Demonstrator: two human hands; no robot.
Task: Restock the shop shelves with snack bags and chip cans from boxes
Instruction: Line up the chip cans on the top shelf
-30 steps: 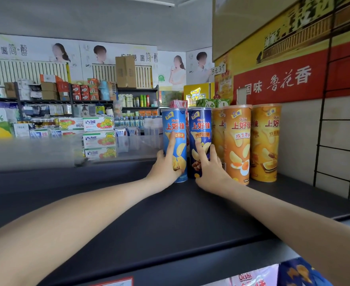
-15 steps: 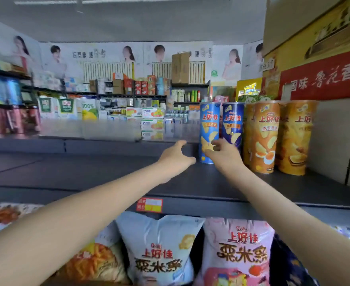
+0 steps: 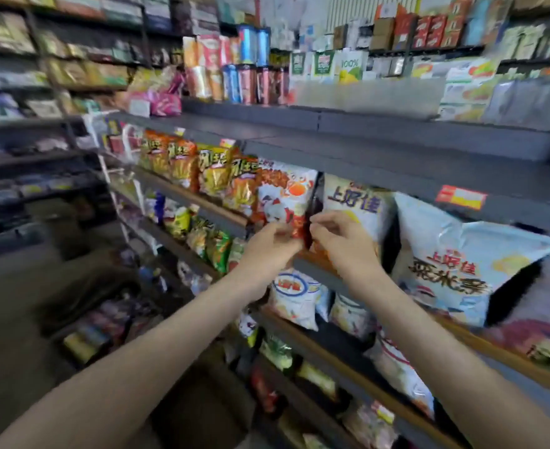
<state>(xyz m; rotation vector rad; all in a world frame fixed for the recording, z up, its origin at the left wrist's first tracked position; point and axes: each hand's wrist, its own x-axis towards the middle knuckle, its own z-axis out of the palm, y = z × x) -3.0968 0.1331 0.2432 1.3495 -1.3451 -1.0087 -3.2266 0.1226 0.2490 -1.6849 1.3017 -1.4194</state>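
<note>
My left hand and my right hand hover side by side in front of the second shelf, fingers loosely curled, with nothing visibly in them. Just behind them stands an orange-and-white snack bag, and to its right a white snack bag. A large pale-blue snack bag leans further right. Chip cans stand far back on the dark top shelf. The frame is blurred by motion.
Orange snack bags fill the shelf row to the left. More bags sit on the lower shelves. Another rack of goods lines the aisle's left side, with the floor between.
Both hands have left the chip cans on the top shelf and dropped in front of the snack bags one shelf below. The view has swung left and down.
</note>
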